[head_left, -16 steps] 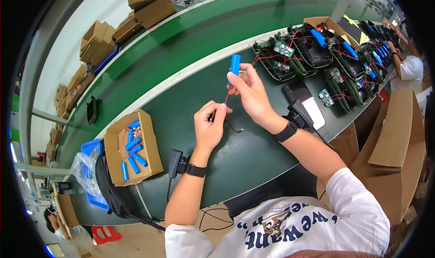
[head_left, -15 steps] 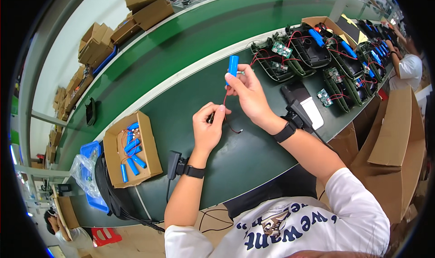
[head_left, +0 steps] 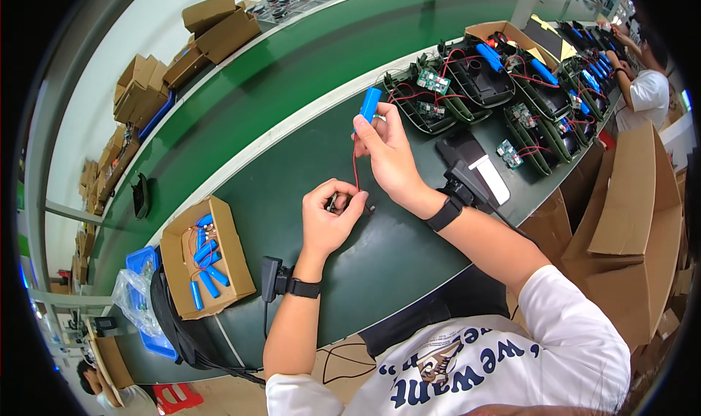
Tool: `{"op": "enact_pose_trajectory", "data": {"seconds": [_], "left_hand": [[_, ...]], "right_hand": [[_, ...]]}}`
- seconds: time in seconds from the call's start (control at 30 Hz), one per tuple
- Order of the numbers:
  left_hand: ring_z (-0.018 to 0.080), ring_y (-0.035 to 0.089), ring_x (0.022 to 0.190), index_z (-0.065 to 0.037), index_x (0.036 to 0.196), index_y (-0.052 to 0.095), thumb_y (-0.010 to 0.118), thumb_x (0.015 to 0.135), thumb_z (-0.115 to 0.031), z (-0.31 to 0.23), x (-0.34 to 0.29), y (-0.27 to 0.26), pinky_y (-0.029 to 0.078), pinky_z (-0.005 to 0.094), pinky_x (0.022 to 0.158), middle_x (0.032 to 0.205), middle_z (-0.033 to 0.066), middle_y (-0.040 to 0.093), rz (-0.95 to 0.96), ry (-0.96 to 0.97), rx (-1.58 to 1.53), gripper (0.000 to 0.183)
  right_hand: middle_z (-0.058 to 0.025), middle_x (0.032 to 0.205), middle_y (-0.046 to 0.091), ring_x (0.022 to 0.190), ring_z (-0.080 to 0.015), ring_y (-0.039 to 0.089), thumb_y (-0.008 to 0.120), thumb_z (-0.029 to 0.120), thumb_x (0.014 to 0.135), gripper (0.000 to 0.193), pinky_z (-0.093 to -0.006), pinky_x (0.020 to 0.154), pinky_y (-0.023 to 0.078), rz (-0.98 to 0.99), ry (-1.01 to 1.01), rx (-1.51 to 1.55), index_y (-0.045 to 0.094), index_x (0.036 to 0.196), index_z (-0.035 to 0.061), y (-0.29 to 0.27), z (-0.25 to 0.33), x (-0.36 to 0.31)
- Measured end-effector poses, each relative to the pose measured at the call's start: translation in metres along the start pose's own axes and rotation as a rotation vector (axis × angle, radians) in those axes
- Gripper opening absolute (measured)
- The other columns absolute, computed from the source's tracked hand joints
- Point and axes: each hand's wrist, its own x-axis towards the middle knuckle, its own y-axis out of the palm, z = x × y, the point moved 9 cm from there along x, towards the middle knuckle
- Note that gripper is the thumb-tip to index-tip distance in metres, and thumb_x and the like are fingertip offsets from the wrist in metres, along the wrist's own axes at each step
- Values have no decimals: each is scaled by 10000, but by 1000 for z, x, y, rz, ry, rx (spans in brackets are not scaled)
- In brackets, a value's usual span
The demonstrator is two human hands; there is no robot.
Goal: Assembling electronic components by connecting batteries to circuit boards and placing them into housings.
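Between the thumb and fingers of my right hand (head_left: 387, 149) is a blue cylindrical battery (head_left: 370, 104), tilted, its upper end showing. Thin red wire (head_left: 356, 169) runs from it down to my left hand (head_left: 328, 215), whose thumb and fingertips pinch the wire. Just past the left fingertips the wire's end shows small against the table. Something small sits partly hidden in the curled left fingers; I cannot make it out. To the left, a cardboard box (head_left: 239, 259) holds several more blue batteries (head_left: 207, 249) with red wires.
Open dark green housings (head_left: 478, 80) with circuit boards and batteries crowd the right. Before them lies a black and white phone-like object (head_left: 491, 179). A black bag (head_left: 171, 321) and blue tray (head_left: 150, 336) are left. Large cartons (head_left: 621, 248) stand right; a co-worker (head_left: 646, 95) sits far right.
My hands have drawn farther apart, the left moving down along the wire, so the red wire between them is straighter and longer. The whole view has shifted slightly.
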Motion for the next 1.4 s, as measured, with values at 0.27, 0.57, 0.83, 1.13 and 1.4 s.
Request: {"op": "enact_pose_trajectory", "data": {"seconds": [0.27,0.57,0.83,1.13,1.4], "left_hand": [[67,373,557,-19,789,646,801,799,-71,-19,1,14,310,259,538,586,-26,414,61,125,239,164],[119,416,531,-20,780,649,797,768,-67,-30,-2,9,353,288,534,589,23,460,-16,215,325,155],[72,379,525,-36,799,701,788,789,-71,-16,1,-21,296,275,505,570,-19,441,-315,155,395,95],[30,337,577,-18,864,705,769,844,-57,0,2,-33,285,236,521,623,-66,418,-377,-9,343,78],[26,329,577,-21,930,720,744,873,-54,2,0,-35,279,228,524,627,-76,376,-380,-31,333,71]], "right_hand": [[-49,897,584,702,-90,571,606,300,1062,351,-254,634,487,7,-4,25,436,1231,43,2,0,-1],[-49,956,573,633,-108,565,537,389,1086,335,-246,616,453,-91,55,100,460,1237,100,-9,7,4],[-50,962,583,639,-102,581,545,434,1073,383,-245,589,445,-143,55,52,478,1260,106,-23,9,11],[-27,845,557,536,-50,469,590,363,1059,330,-219,461,384,-78,110,80,532,1152,51,-17,4,8],[12,741,538,514,-54,422,528,311,1064,282,-226,491,328,-27,188,63,627,1151,62,-8,6,1]]}}
